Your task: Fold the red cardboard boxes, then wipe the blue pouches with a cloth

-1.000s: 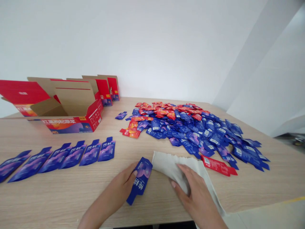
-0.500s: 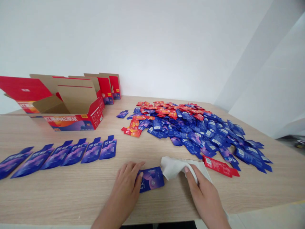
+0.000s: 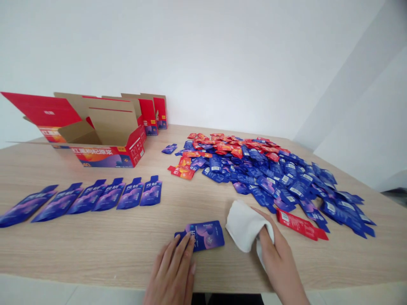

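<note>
Head view: looks down on a pale wood-grain table [image 3: 104, 250].
Left hand [image 3: 172, 269]: open, laid palm-down over the neck end of a flat, glossy blue-and-purple pouch [image 3: 209, 235], probably to keep it from sliding.
Right hand [image 3: 276, 250]: closed on a soft white cloth [image 3: 243, 225], seemingly bunched to leave a loose flap.
Pouch: lies flat between both hands, just beside the cloth.
Row of six similar pouches [image 3: 109, 196]: spread beyond the left hand, perhaps to stay separate.
</note>
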`<state>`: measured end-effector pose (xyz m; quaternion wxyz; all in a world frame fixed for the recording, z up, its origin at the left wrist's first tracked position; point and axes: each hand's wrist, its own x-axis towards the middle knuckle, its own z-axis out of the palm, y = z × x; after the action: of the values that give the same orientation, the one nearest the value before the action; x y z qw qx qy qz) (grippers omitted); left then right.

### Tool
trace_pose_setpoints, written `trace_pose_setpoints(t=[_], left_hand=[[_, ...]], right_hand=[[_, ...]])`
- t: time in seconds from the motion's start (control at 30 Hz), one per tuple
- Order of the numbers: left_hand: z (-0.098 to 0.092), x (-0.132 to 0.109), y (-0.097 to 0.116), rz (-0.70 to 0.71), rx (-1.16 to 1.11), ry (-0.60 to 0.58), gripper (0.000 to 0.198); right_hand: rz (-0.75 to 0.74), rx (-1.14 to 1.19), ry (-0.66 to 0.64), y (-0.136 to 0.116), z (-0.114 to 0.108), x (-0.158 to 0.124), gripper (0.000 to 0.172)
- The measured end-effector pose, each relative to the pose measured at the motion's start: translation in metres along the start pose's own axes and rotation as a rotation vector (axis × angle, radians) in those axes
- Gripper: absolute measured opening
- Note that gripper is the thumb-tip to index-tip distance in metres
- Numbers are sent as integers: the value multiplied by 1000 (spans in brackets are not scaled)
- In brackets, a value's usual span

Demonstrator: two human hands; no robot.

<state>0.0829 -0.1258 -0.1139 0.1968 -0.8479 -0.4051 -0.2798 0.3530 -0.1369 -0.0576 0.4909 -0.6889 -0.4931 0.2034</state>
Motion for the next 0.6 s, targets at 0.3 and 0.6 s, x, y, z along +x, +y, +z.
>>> trace_pose_setpoints(t=[0.3,0.6], left_hand=[[-3,-2,-1,-40,22,39,45],[-4,-4,-5,83,99,55,41]], right_hand=[[73,339,228,-40,33,-9,51],[-558,-232,-594,-37,72,-34,82]])
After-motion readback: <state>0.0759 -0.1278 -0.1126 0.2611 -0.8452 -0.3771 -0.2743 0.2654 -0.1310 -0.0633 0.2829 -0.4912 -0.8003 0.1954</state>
